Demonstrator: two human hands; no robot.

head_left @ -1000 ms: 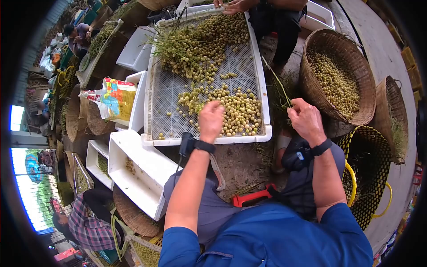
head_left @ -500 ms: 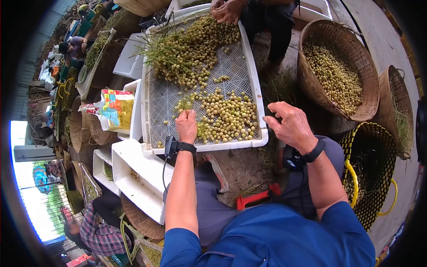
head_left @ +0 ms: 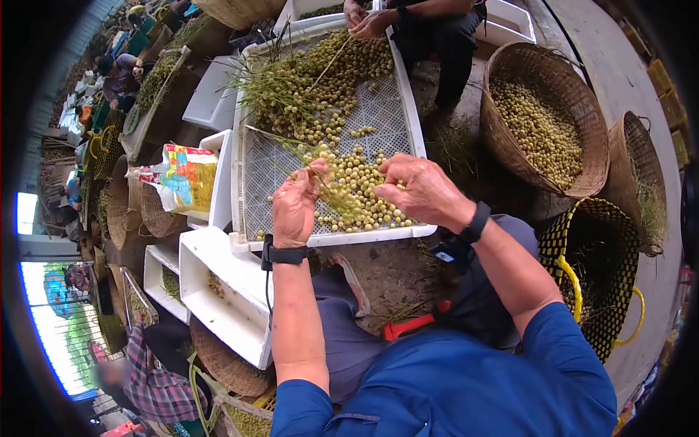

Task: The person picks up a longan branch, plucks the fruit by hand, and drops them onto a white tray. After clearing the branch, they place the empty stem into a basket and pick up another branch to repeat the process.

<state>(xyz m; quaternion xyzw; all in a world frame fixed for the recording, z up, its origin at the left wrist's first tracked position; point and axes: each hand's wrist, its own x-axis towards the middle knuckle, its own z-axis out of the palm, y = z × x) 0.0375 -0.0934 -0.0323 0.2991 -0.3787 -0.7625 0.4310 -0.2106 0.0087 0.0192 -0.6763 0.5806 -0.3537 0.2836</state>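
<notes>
My left hand (head_left: 295,204) is closed on a thin, branching green fruit stalk (head_left: 280,140), which slants up and left from the fingers. Feathery green stems (head_left: 341,198) hang on the other side of that hand, over the fruits. My right hand (head_left: 422,191) is just to the right, fingers curled and thumb near the index finger; whatever it may hold is hidden. Below both hands, loose round yellow-green fruits (head_left: 371,207) lie in a white mesh-bottomed tray (head_left: 262,175). Further up the tray is a heap of fruits still on their stalks (head_left: 291,98).
A co-worker's hands (head_left: 368,20) hold a stem at the tray's far end. Right of the tray stand a wicker basket (head_left: 597,138) of fruits and a black-yellow woven basket (head_left: 626,291). White foam boxes (head_left: 226,298) and a colourful bag (head_left: 191,175) are at left.
My left hand has risen from the fruits and now holds a stalk. My right hand has moved left from beyond the tray edge to over the fruits, its fingers curling in.
</notes>
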